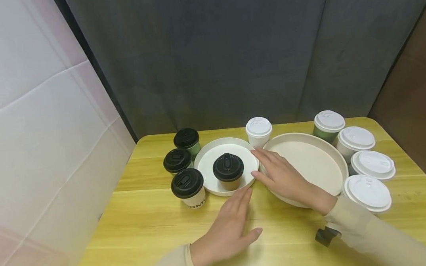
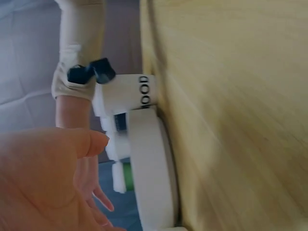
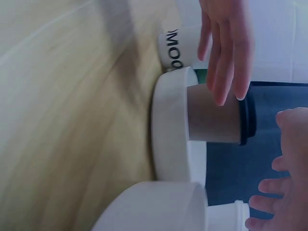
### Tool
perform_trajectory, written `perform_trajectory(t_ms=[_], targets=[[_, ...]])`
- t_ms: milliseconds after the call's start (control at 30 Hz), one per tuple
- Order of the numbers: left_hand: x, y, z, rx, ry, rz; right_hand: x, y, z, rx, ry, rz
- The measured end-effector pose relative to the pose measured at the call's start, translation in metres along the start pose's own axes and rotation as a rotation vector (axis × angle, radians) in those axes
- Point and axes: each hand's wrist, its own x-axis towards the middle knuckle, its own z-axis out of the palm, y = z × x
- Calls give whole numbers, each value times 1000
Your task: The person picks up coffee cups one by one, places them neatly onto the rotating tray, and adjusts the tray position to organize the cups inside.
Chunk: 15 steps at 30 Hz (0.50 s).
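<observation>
A paper coffee cup with a black lid (image 1: 228, 167) stands upright in the small white round tray (image 1: 205, 177). My left hand (image 1: 224, 231) is at the tray's front, fingers extended and thumb spread, fingertips overlapping the rim in the head view. To the right, my right hand (image 1: 284, 177) reaches in with straight, spread fingers, its fingertips at the tray's right edge. Neither palm holds anything. In the right wrist view the cup's brown side (image 3: 213, 115) shows between both hands. A larger cream round tray (image 1: 310, 160) lies partly under the right forearm.
Left of the small tray stand black-lidded cups, the nearest a printed cup (image 1: 194, 199). A white cup (image 1: 258, 131) is behind the trays. Several white-lidded cups, one of them green (image 1: 325, 133), line the large tray's right side. A dark curtain (image 1: 202, 62) closes off the back.
</observation>
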Motion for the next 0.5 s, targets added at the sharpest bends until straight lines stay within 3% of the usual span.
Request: perform_trajectory(t_ms=[233,500], targets=[[11,-4,14,139,22,24,-16,14,7,-147,-13,-100],[17,-6,22,187,-12,-8,-22,25,16,-225,-28,-175]])
